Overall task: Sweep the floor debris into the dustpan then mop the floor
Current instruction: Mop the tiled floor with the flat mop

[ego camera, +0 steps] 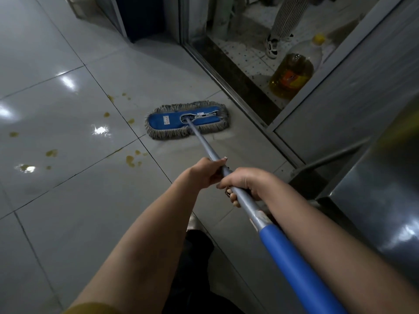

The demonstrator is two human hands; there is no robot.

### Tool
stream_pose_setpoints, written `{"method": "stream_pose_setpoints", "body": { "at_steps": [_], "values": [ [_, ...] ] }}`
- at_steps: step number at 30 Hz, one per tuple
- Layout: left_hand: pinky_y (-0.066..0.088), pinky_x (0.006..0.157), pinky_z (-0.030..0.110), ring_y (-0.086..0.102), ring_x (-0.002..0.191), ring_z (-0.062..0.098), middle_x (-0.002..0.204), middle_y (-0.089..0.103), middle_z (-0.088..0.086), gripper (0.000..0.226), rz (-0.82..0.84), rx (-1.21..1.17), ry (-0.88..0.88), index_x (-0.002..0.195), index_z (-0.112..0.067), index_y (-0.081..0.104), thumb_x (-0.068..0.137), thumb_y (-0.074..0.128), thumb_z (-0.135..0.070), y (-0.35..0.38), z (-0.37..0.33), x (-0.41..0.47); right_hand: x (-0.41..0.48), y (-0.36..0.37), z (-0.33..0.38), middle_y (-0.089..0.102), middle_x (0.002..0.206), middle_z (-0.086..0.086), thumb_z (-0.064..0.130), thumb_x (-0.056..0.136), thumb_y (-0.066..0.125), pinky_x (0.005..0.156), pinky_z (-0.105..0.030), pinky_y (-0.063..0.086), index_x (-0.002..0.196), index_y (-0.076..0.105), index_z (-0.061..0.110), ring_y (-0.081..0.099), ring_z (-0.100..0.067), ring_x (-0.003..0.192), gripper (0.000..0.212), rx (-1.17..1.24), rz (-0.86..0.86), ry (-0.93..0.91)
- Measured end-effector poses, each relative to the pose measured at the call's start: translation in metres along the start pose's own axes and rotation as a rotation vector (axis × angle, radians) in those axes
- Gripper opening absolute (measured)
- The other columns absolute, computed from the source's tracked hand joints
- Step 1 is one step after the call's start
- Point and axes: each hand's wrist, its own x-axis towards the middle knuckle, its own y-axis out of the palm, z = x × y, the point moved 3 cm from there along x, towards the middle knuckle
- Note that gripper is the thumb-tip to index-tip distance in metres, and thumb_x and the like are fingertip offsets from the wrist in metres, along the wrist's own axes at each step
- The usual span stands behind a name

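Observation:
A flat blue mop head [169,120] with a grey fringe lies on the glossy grey tiled floor [68,211], just left of a metal door threshold. Its grey metal handle [204,143] runs back toward me and ends in a blue grip [294,266]. My left hand [205,172] grips the handle higher up the pole. My right hand [244,184] holds it just behind, fingers curled round the pole. Yellowish-brown spots [130,160] dot the tiles left of the mop head.
A metal door track [244,103] runs diagonally on the right. Beyond it stands a large bottle of yellow oil [292,74] and a person's striped trouser leg and sneaker [273,45]. A stainless steel cabinet [374,200] is close at my right.

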Motion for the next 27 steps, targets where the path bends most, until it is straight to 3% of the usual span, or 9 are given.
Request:
{"method": "stream_pose_setpoints", "body": {
  "at_steps": [7, 13, 15, 18, 21, 25, 27],
  "values": [
    [0.042, 0.032, 0.016, 0.053, 0.028, 0.009, 0.034, 0.054, 0.001, 0.027, -0.016, 0.020, -0.004, 0.075, -0.001, 0.050, 0.093, 0.057, -0.020, 0.009, -0.070, 0.032, 0.008, -0.046, 0.066, 0.046, 0.032, 0.001, 0.011, 0.092, 0.057, 0.033, -0.014, 0.042, 0.075, 0.050, 0.005, 0.045, -0.008, 0.024, 0.019, -0.045, -0.004, 0.015],
    [0.038, 0.032, 0.013, 0.051, 0.030, 0.010, 0.053, 0.051, 0.007, 0.026, -0.052, 0.068, -0.032, 0.075, -0.002, 0.049, 0.094, 0.055, -0.018, 0.005, -0.120, 0.050, 0.014, -0.067, 0.112, 0.046, 0.035, 0.000, 0.015, 0.092, 0.060, 0.031, -0.014, 0.041, 0.074, 0.051, 0.005, 0.045, -0.007, 0.023, 0.022, -0.005, 0.012, -0.005],
    [0.041, 0.036, 0.016, 0.054, 0.042, 0.014, 0.062, 0.051, 0.007, 0.025, 0.021, 0.054, -0.128, 0.076, -0.004, 0.048, 0.096, 0.051, -0.019, 0.008, -0.124, 0.053, 0.015, -0.072, 0.114, 0.046, 0.033, 0.000, 0.016, 0.092, 0.060, 0.031, -0.013, 0.041, 0.073, 0.050, 0.006, 0.045, -0.007, 0.023, 0.024, 0.010, 0.027, 0.004],
    [0.042, 0.038, 0.017, 0.051, 0.046, 0.015, 0.066, 0.049, 0.007, 0.025, 0.051, 0.080, -0.220, 0.075, -0.006, 0.047, 0.095, 0.046, -0.020, 0.023, -0.120, 0.055, 0.013, -0.078, 0.106, 0.046, 0.035, 0.001, 0.015, 0.092, 0.059, 0.032, -0.013, 0.040, 0.071, 0.049, 0.007, 0.044, -0.007, 0.023, 0.025, 0.008, 0.024, -0.006],
    [0.039, 0.031, 0.013, 0.050, 0.045, 0.015, 0.064, 0.047, 0.006, 0.023, -0.065, 0.145, -0.154, 0.072, -0.007, 0.043, 0.094, 0.045, -0.013, 0.040, -0.111, 0.058, 0.010, -0.080, 0.092, 0.043, 0.030, 0.003, 0.004, 0.093, 0.050, 0.031, -0.012, 0.040, 0.066, 0.046, 0.007, 0.042, -0.005, 0.023, 0.027, -0.028, 0.034, -0.023],
    [0.040, 0.030, 0.014, 0.051, 0.026, 0.008, 0.065, 0.048, 0.007, 0.023, -0.099, 0.139, -0.100, 0.072, -0.006, 0.044, 0.095, 0.045, -0.009, 0.052, -0.092, 0.050, -0.001, -0.080, 0.071, 0.043, 0.032, 0.002, 0.001, 0.092, 0.044, 0.033, -0.015, 0.043, 0.063, 0.045, 0.006, 0.044, -0.006, 0.025, 0.029, -0.085, 0.062, -0.033],
    [0.040, 0.031, 0.014, 0.055, 0.037, 0.012, 0.066, 0.048, 0.007, 0.023, -0.112, 0.127, -0.075, 0.072, -0.006, 0.043, 0.095, 0.045, -0.010, 0.058, -0.079, 0.042, -0.010, -0.081, 0.057, 0.045, 0.038, 0.001, 0.001, 0.092, 0.043, 0.033, -0.015, 0.043, 0.066, 0.046, 0.006, 0.044, -0.005, 0.026, 0.027, -0.093, 0.074, -0.047]
  ]
}}
